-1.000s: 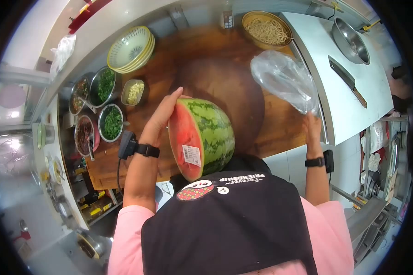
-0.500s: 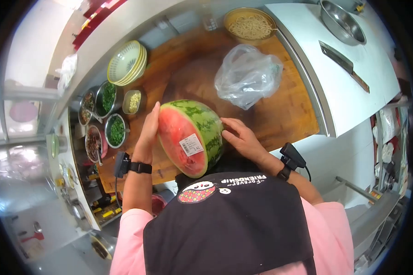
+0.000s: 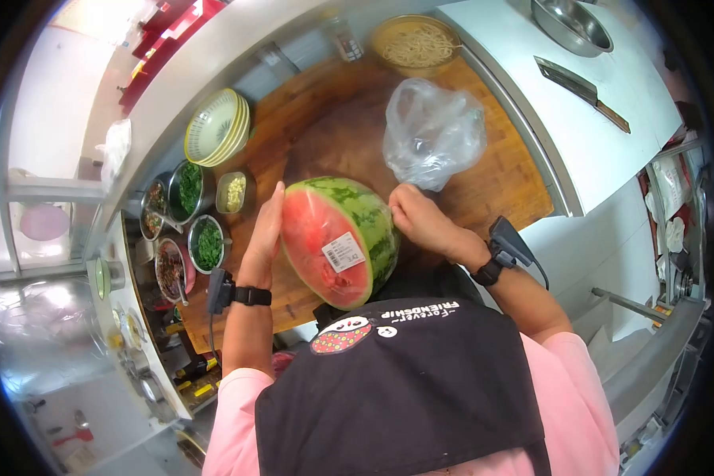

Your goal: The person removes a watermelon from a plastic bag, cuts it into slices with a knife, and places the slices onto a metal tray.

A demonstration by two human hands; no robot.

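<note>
A half watermelon (image 3: 377, 226) stands tilted on the wooden board near my apron, its red cut face under shiny cling film (image 3: 313, 218) and turned to the left. A white price label (image 3: 343, 252) sticks to that face. My left hand (image 3: 266, 238) lies along the face's left edge, fingers straight and together. At the green rind on the right, my right hand (image 3: 424, 220) is closed with its fingers curled in. Whatever it pinches is hidden by the fingers. Just beyond it lies a crumpled clear plastic bag (image 3: 435, 131).
Stacked bowls (image 3: 218, 127) stand at the board's back left, near metal bowls of chopped greens (image 3: 208, 244) and a small dish of chopped garlic (image 3: 232, 193). A noodle bowl (image 3: 415, 46) is at the back. A cleaver (image 3: 571, 83) and steel basin (image 3: 571, 25) rest on the white surface.
My right hand's fingers, spread on the rind before, have curled shut at its upper right side. My left hand remains against the cut face. The view has shifted slightly.
</note>
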